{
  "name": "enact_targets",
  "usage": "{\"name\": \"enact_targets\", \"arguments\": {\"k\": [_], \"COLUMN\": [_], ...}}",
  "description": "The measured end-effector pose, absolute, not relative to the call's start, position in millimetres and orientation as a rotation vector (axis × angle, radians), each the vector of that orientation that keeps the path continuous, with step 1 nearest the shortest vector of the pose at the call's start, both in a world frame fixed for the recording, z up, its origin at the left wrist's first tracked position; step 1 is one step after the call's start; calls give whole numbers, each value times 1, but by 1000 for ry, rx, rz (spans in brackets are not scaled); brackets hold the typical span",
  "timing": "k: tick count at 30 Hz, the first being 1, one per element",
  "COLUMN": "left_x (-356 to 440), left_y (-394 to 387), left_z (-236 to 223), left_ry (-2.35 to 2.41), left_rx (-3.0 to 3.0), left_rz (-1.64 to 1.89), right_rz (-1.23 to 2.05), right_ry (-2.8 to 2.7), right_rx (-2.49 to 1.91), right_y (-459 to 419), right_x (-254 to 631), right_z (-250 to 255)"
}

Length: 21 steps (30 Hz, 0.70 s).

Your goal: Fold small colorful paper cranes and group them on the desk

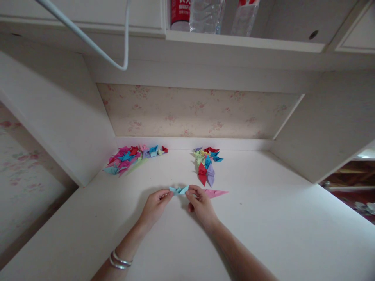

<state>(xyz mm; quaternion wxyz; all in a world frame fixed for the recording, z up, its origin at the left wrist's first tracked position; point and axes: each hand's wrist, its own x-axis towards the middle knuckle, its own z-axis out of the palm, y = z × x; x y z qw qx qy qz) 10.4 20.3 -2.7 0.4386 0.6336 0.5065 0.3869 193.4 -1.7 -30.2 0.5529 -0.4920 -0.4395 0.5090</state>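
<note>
A small light-blue folded paper boat (179, 191) is held by its two ends over the white desk. My left hand (156, 203) pinches its left tip, the fingers closed. On the other side my right hand (200, 203) grips the right tip between thumb and fingers. Partly behind the right hand lies a pink folded paper piece (216, 193) with a long pointed end. Farther back are a red folded paper piece (202, 174) and a lilac one (210, 175), side by side at the near end of a small group.
A heap of colourful folded papers (125, 158) lies at the back left of the white desk (263, 226). Overhead, a shelf (246, 42) holds clear plastic bottles (206, 15) and a red-labelled container (180, 13). A white cable or rod (88, 41) hangs at upper left.
</note>
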Motion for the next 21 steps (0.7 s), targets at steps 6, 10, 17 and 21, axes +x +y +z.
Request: {"name": "enact_targets", "arguments": {"k": [6,10,17,21], "left_x": [8,8,8,9], "left_y": [21,21,22,21], "left_z": [-3,-4,-3,-3], "left_ry": [1242,1239,1269,1254], "left_rx": [1589,1594,1589,1562], "left_rz": [972,959,959,960], "right_rz": [1174,1180,1157,1147], "right_ry": [-1188,-1176,-1202,-1185], "right_rx": [-1216,-1232,-1223,-1231], "right_y": [-4,-4,-4,-4], "right_x": [194,195,195,196], "right_z": [-24,-23,-26,-25]}}
